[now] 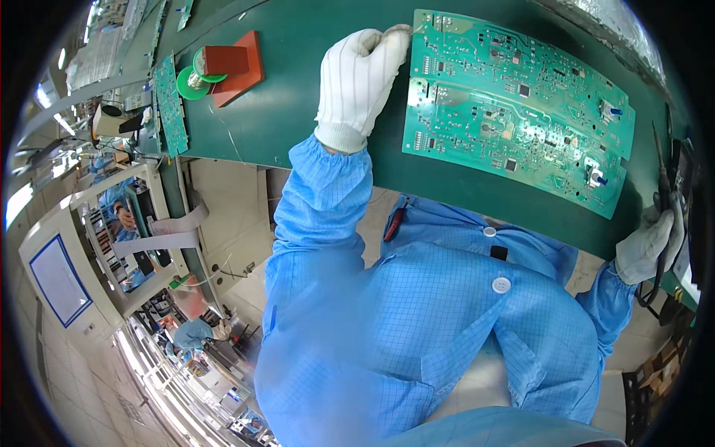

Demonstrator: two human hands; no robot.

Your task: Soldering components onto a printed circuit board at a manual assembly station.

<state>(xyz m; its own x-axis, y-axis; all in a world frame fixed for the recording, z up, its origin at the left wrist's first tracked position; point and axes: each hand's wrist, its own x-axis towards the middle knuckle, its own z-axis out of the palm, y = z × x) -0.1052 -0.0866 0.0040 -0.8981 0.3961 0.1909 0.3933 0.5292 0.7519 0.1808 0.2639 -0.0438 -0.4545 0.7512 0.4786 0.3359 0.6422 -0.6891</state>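
Observation:
My left hand, in a white striped glove, is closed at the upper left corner of a green circuit board panel, its fingertips pinching the edge there. The panel lies on the bench in two joined halves, with small chips and a blue part on each half near the right end. At the right edge, my gloved right hand is wrapped round a dark soldering iron, whose thin tip points away from me. A cord loops below that hand.
A green bench top spans the work area. At its left stand a solder wire spool on a red-brown holder and another circuit board. Silvery wrapping lies at the far right. Equipment and people are behind on the left.

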